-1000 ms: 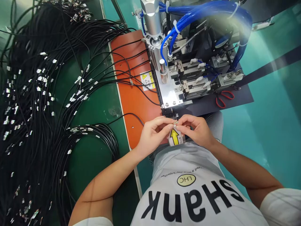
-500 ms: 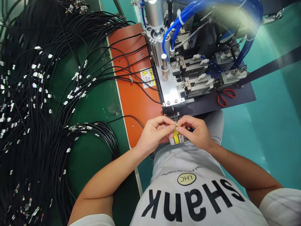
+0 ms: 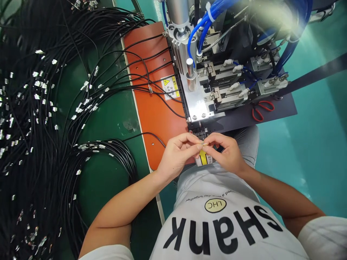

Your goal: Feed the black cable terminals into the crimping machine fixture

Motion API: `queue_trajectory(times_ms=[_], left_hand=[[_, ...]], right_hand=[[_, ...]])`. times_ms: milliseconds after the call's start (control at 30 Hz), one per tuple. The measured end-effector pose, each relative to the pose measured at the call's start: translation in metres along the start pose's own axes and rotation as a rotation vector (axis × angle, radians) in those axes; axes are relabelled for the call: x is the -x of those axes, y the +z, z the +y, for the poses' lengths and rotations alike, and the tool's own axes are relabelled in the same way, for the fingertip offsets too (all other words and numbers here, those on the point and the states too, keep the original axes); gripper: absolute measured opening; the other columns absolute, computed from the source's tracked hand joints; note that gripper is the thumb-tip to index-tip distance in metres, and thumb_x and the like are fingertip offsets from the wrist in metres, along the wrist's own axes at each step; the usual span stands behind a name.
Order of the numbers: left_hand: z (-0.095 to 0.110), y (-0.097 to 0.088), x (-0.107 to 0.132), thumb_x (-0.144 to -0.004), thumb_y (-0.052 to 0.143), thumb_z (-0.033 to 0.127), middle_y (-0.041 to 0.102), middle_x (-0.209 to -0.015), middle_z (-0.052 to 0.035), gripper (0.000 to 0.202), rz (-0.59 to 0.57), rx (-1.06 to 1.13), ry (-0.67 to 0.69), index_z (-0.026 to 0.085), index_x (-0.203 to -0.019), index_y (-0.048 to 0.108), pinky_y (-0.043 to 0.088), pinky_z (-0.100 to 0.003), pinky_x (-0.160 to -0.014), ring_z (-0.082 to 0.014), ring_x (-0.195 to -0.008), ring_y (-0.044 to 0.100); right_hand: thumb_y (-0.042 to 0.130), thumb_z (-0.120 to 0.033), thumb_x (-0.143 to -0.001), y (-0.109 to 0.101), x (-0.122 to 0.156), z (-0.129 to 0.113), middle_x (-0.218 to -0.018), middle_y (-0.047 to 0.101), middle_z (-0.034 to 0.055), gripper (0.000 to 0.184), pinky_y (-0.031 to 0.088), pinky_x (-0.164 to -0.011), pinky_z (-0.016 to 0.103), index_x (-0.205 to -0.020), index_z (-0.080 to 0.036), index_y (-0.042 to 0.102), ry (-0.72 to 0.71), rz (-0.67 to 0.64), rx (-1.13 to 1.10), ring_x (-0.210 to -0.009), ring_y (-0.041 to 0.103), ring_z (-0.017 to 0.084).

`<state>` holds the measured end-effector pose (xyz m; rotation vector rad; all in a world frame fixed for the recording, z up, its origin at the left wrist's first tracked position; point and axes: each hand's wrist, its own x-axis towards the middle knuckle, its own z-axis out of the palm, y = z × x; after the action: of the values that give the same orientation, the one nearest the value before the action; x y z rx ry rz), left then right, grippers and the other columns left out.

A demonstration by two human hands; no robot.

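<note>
My left hand [image 3: 177, 153] and my right hand [image 3: 226, 151] meet fingertip to fingertip in front of the machine, both closed in a pinch. Between them shows a tiny pale tip, apparently the thin wire end of a cable. A black cable [image 3: 151, 133] runs from the coil across the orange plate and disappears behind my left hand, so its last stretch is hidden. Just below my fingers is a white label with a yellow arrow [image 3: 203, 157]. The machine's small black fixture [image 3: 199, 133] lies just beyond my fingertips.
A metal press with cylinders [image 3: 193, 103] and blue air hoses [image 3: 214, 12] stands ahead. Several cables cross the orange plate [image 3: 151, 115] into it. Coiled black cables [image 3: 121, 155] and a large cable heap [image 3: 29, 144] cover the green table at left. Red-handled scissors [image 3: 261, 110] lie at right.
My hands keep almost the same pinch, with slight finger motion at the small tip. The view has shifted a little; the objects around have not visibly moved.
</note>
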<state>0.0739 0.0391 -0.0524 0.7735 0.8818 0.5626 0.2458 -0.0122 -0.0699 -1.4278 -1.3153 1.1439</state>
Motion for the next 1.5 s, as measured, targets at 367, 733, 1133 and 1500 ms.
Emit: queue_trajectory(times_ms=[367, 733, 1133, 1500], left_hand=[[0.002, 0.001, 0.000, -0.079, 0.077, 0.026, 0.059, -0.078, -0.0001, 0.017, 0.007, 0.050, -0.068, 0.016, -0.080, 0.063, 0.047, -0.021, -0.051, -0.0072, -0.059, 0.052], [0.002, 0.003, 0.002, -0.080, 0.075, 0.031, 0.058, -0.063, 0.0031, 0.020, 0.064, -0.156, 0.000, 0.015, -0.087, 0.065, 0.044, -0.016, -0.048, -0.0066, -0.053, 0.055], [0.006, 0.007, 0.003, -0.081, 0.074, 0.031, 0.057, -0.059, 0.0039, 0.020, 0.071, -0.249, -0.045, 0.015, -0.083, 0.062, 0.042, -0.017, -0.046, -0.0064, -0.049, 0.054], [0.004, 0.005, 0.003, -0.084, 0.070, 0.031, 0.055, -0.057, 0.0041, 0.019, 0.028, -0.244, -0.076, 0.015, -0.085, 0.060, 0.042, -0.018, -0.048, -0.0071, -0.049, 0.053]], right_hand=[[0.066, -0.020, -0.086, 0.001, 0.001, 0.000, -0.080, 0.065, 0.0014, 0.004, 0.045, -0.064, 0.030, -0.083, -0.022, 0.066, -0.036, 0.004, 0.022, -0.071, 0.056, 0.015], [0.067, -0.024, -0.087, -0.002, 0.003, -0.004, -0.083, 0.068, 0.0017, 0.002, 0.048, -0.066, 0.031, -0.088, -0.023, 0.069, 0.026, 0.029, 0.047, -0.074, 0.060, 0.016], [0.066, -0.024, -0.087, -0.006, 0.007, -0.016, -0.083, 0.070, 0.0025, 0.004, 0.049, -0.065, 0.033, -0.086, -0.024, 0.070, 0.014, 0.082, 0.102, -0.073, 0.061, 0.018], [0.072, -0.028, -0.084, -0.005, 0.006, -0.009, -0.080, 0.070, 0.0014, 0.008, 0.043, -0.065, 0.031, -0.085, -0.021, 0.070, 0.175, 0.037, -0.059, -0.072, 0.061, 0.015]])
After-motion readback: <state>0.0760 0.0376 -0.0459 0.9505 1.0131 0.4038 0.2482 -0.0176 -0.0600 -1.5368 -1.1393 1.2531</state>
